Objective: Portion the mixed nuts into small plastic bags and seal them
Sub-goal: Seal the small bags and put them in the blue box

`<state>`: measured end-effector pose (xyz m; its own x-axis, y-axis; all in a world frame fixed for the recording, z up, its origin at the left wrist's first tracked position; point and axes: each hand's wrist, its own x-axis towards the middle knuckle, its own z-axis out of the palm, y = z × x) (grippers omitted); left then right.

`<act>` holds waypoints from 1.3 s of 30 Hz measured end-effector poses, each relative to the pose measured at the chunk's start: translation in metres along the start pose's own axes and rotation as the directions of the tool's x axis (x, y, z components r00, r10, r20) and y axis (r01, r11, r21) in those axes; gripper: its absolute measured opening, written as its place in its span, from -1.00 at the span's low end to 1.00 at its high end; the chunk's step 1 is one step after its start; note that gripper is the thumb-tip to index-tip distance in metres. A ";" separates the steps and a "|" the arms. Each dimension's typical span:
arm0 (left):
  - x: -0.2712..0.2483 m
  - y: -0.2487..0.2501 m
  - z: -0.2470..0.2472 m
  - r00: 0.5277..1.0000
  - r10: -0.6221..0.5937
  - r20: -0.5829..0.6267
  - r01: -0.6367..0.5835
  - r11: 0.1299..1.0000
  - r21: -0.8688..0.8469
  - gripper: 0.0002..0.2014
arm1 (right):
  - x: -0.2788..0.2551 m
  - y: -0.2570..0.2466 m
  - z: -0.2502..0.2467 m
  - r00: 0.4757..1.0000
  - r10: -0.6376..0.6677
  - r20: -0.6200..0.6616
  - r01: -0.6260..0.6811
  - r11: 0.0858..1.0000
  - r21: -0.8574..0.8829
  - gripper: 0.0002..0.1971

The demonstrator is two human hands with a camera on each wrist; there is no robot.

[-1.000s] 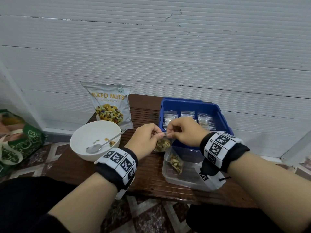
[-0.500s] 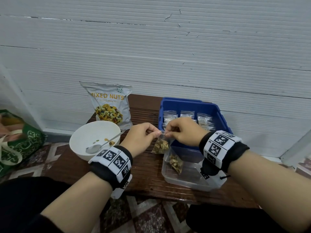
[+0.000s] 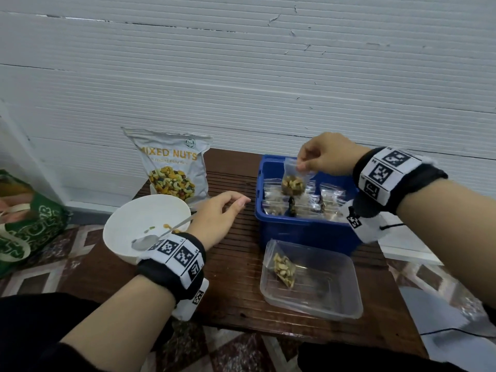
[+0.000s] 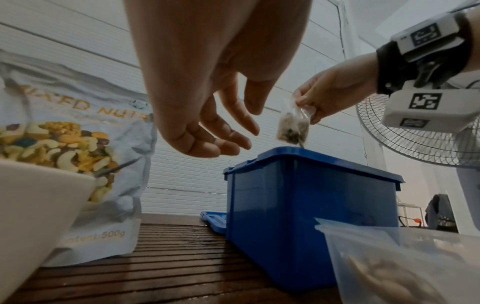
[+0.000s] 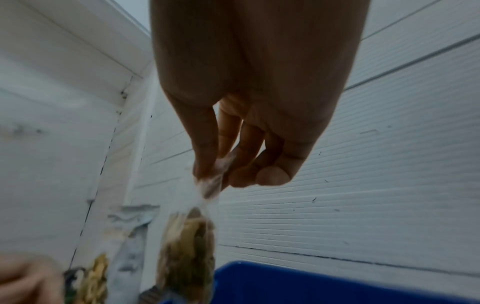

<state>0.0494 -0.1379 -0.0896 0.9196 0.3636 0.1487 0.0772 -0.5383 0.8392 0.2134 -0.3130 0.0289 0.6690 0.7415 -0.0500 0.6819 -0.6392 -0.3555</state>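
My right hand (image 3: 304, 163) pinches the top of a small clear bag of nuts (image 3: 293, 181), which hangs over the blue bin (image 3: 300, 229); in the right wrist view the same nut bag (image 5: 187, 246) dangles below the fingertips (image 5: 207, 174). Several filled small bags (image 3: 330, 196) stand inside the bin. My left hand (image 3: 233, 208) hovers open and empty over the table between the white bowl (image 3: 120, 237) and the bin, fingers relaxed (image 4: 228, 139). One more filled bag (image 3: 283, 268) lies in the clear tub (image 3: 335, 307).
The mixed nuts pouch (image 3: 171, 167) leans on the wall behind the bowl, which holds a spoon (image 3: 150, 238) and a few nuts. A green bag (image 3: 24, 224) sits on the floor at left. A fan (image 4: 415, 139) stands to the right.
Both hands were pinching the bag's top together near the tub. The left hand has let go and drawn left; the right hand has carried the bag up and back over the blue bin.
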 end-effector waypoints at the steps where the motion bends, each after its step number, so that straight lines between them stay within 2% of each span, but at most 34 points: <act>1: 0.002 0.000 0.002 1.000 0.002 0.010 -0.002 1.000 -0.007 -0.82 | 0.006 0.000 0.002 0.998 -0.005 0.065 0.010 0.996 -0.088 -0.89; 4: 0.009 -0.004 0.008 0.999 0.022 0.034 -0.021 0.999 -0.044 -0.82 | 0.027 -0.003 0.016 0.971 0.008 0.241 0.047 0.974 -0.223 -0.93; 8: 0.019 -0.011 0.016 0.998 0.011 0.061 -0.003 0.992 -0.126 -0.83 | 0.054 -0.009 0.033 0.906 0.009 0.423 0.100 0.967 -0.236 -0.90; 13: 0.024 -0.015 0.022 0.995 -0.094 0.038 0.099 0.977 -0.188 -0.82 | 0.082 -0.010 0.057 0.848 0.056 0.526 0.118 0.949 -0.292 -0.90; 15: 0.022 -0.017 0.024 0.989 -0.145 0.033 0.149 0.970 -0.193 -0.69 | 0.089 -0.008 0.064 0.832 0.087 0.548 0.110 0.943 -0.316 -0.98; 17: 0.018 -0.016 0.025 0.977 -0.201 0.073 0.212 0.960 -0.184 -0.53 | 0.092 -0.008 0.068 0.815 0.111 0.568 0.099 0.940 -0.325 -0.90; 19: 0.013 -0.015 0.023 0.957 -0.245 0.156 0.270 0.949 -0.164 -0.36 | 0.094 -0.008 0.071 0.799 0.132 0.587 0.079 0.944 -0.321 -0.87; 22: 0.003 -0.018 0.024 0.920 -0.238 0.310 0.279 0.956 -0.093 -0.26 | 0.095 -0.007 0.076 0.781 0.166 0.602 0.053 0.943 -0.328 -0.84; 24: -0.003 -0.022 0.027 0.889 -0.256 0.380 0.279 0.960 -0.005 -0.29 | 0.095 -0.005 0.077 0.781 0.174 0.600 0.041 0.944 -0.327 -0.82; 26: -0.007 -0.023 0.032 0.873 -0.288 0.393 0.288 0.956 0.062 -0.38 | 0.093 -0.007 0.076 0.781 0.167 0.602 0.038 0.949 -0.312 -0.84; 30: -0.011 -0.019 0.043 0.891 -0.301 0.341 0.248 0.950 0.189 -0.43 | 0.086 -0.011 0.066 0.796 0.141 0.589 0.018 0.967 -0.256 -0.96; 33: -0.013 -0.015 0.050 0.898 -0.307 0.316 0.240 0.942 0.235 -0.55 | 0.077 -0.014 0.056 0.827 0.103 0.553 0.005 0.982 -0.190 -0.90; 39: -0.016 -0.004 0.049 0.942 -0.258 0.213 0.205 0.948 0.242 -0.88 | 0.051 -0.015 0.040 0.879 0.045 0.474 -0.029 0.999 -0.040 -0.84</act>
<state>0.0530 -0.1791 -0.1206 0.9287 0.3195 -0.1882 0.3550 -0.6196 0.7000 0.2259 -0.2576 -0.0058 0.4784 0.7200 -0.5026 0.6737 -0.6681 -0.3158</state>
